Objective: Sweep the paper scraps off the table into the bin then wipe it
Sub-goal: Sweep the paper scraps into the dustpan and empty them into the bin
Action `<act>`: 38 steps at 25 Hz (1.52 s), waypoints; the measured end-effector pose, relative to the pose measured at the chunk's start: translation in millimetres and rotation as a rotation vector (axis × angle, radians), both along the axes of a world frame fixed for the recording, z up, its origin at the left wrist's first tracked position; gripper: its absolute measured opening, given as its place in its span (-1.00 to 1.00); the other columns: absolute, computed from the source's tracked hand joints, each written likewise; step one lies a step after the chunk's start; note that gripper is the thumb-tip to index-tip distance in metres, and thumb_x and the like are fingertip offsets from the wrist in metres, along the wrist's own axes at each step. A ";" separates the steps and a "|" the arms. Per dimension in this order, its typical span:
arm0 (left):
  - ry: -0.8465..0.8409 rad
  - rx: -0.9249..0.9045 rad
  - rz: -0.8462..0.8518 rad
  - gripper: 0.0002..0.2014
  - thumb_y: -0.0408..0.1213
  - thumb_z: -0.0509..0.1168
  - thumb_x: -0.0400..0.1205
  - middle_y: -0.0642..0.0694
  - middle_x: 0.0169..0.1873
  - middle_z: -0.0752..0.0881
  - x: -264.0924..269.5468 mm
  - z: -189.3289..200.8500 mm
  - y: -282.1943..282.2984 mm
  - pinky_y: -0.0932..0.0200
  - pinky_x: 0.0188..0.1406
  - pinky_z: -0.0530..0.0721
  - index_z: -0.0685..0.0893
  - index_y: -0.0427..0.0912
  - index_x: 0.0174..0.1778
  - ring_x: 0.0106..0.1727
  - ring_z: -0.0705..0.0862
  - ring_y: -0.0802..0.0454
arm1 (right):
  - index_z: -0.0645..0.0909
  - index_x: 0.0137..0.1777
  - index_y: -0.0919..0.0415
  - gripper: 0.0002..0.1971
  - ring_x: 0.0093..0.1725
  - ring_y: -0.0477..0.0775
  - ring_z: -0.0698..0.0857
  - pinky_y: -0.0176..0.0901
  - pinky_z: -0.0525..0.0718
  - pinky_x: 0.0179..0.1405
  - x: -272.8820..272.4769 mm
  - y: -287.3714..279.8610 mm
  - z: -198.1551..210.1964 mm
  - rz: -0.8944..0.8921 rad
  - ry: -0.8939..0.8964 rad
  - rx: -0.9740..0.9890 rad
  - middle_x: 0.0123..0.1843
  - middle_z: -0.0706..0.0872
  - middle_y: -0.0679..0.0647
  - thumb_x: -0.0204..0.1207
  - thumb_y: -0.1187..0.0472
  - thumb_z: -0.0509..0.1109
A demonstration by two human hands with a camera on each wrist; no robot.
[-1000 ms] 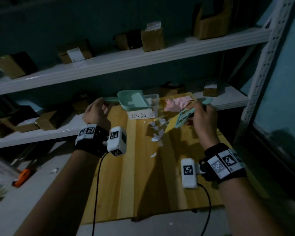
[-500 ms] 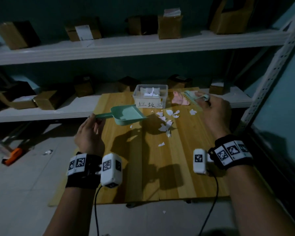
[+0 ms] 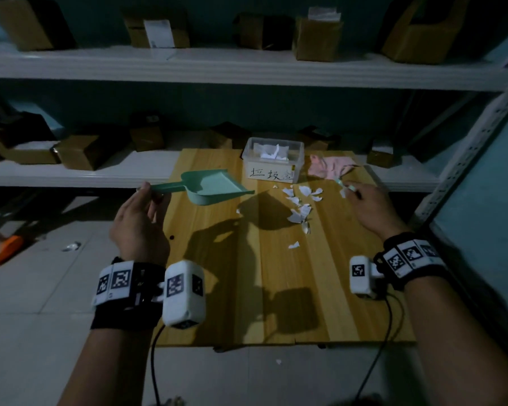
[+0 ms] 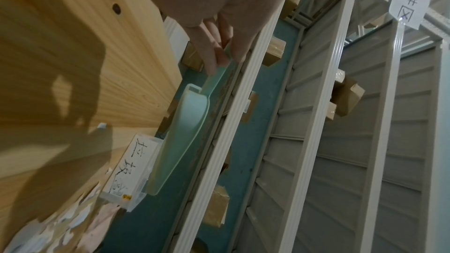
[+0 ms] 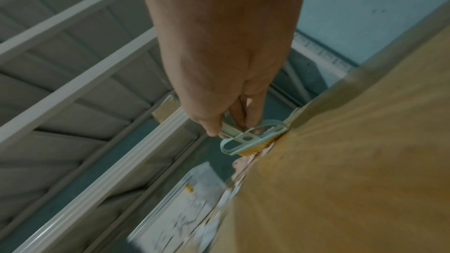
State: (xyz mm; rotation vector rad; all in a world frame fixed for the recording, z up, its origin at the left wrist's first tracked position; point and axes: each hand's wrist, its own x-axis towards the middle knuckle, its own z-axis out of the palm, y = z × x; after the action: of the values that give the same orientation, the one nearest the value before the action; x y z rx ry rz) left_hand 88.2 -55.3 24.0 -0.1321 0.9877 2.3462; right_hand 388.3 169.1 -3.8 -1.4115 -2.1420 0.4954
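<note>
My left hand point(image 3: 143, 218) pinches the handle of a mint-green dustpan point(image 3: 214, 187), also seen as dustpan point(image 4: 182, 134), held above the wooden table point(image 3: 247, 303) left of the scraps. White paper scraps point(image 3: 301, 206) lie scattered in front of the clear plastic bin point(image 3: 273, 162), which holds more white paper. My right hand point(image 3: 367, 205) grips a small green brush with yellow bristles point(image 5: 253, 141) low over the table's far right part, next to the scraps; the head view shows only its tip. A pink cloth point(image 3: 330, 168) lies right of the bin.
White metal shelves point(image 3: 188, 68) with cardboard boxes stand behind and to the left of the table. An upright shelf post point(image 3: 464, 159) rises at the right. An orange tool point(image 3: 5, 249) and a paper scrap point(image 3: 278, 361) lie on the tiled floor.
The dustpan came away from the bin, leftward and toward me. My right hand carried the brush out to the right of the scraps and lowered it toward the table.
</note>
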 end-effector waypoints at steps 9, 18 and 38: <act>-0.013 -0.023 -0.014 -0.81 -0.40 0.43 0.58 -0.27 0.06 0.80 2.8 5.5 -1.3 -0.01 0.10 0.80 0.68 -0.33 0.09 0.08 0.81 -0.08 | 0.54 0.52 -0.01 -0.60 0.27 0.09 0.65 -0.09 0.61 0.27 -53.7 -28.3 1.2 0.167 -0.108 -0.188 0.45 0.64 0.09 0.70 0.16 0.31; -0.039 -0.032 -0.071 -0.78 -0.43 0.44 0.57 -0.28 0.07 0.79 8.4 4.7 2.2 0.05 0.00 0.83 0.69 -0.37 0.11 0.01 0.84 -0.07 | 0.69 0.29 -0.11 -0.74 0.07 -0.15 0.68 -0.13 0.63 0.03 -40.7 -54.5 33.8 0.317 -0.133 -0.191 0.10 0.75 -0.15 0.69 0.14 0.30; 0.061 -0.110 -0.370 -0.67 -0.28 0.35 0.66 -0.10 -0.03 0.73 -14.1 -6.8 -1.9 0.10 0.22 0.73 0.64 -0.23 0.35 -0.10 0.77 0.11 | 0.46 -0.30 0.13 -0.73 -0.28 0.13 0.60 -0.15 0.41 -0.36 -30.9 -49.3 39.6 -0.037 -0.238 0.221 -0.33 0.54 0.08 0.67 0.14 0.28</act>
State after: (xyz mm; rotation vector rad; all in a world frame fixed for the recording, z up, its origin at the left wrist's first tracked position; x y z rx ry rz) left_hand 74.1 -57.2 17.2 0.0745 1.0701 1.9700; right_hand 357.4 119.9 35.7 -1.4397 -2.2690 0.0740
